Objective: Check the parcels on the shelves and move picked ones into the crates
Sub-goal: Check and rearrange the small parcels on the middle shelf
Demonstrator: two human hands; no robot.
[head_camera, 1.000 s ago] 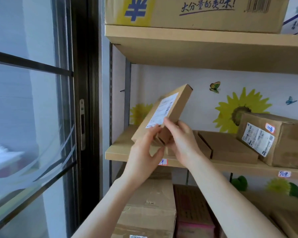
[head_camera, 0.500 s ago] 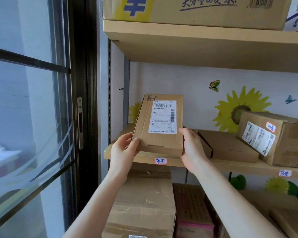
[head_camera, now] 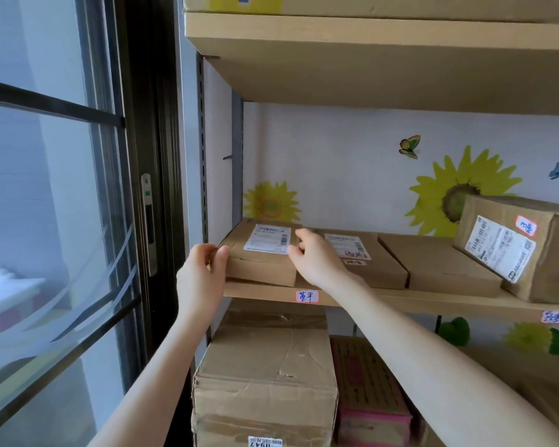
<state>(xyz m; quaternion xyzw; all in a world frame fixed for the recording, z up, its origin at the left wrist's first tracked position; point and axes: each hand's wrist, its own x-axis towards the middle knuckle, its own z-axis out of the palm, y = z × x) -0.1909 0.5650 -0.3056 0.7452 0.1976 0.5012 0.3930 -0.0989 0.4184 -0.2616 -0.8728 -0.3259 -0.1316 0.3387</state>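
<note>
A flat brown parcel (head_camera: 259, 262) with a white shipping label lies at the left end of the middle shelf (head_camera: 400, 301), label facing up. My left hand (head_camera: 202, 272) grips its front left corner. My right hand (head_camera: 317, 256) rests on its right edge, fingers on the label's corner. To the right lie a second flat labelled parcel (head_camera: 368, 262) and a plain flat one (head_camera: 439, 266). A bigger labelled box (head_camera: 523, 246) stands at the right end. No crate is in view.
A glass window with a dark frame (head_camera: 149, 188) stands close on the left. The upper shelf (head_camera: 368, 53) carries a large carton. Below, a taped brown carton (head_camera: 265, 375) and a pink-based box (head_camera: 368, 391) fill the lower level. Name tags (head_camera: 307, 296) are stuck on the shelf's edge.
The flat parcel was held upright in front of the shelf with its label toward me. It now lies flat on the shelf's left end, both hands still on it.
</note>
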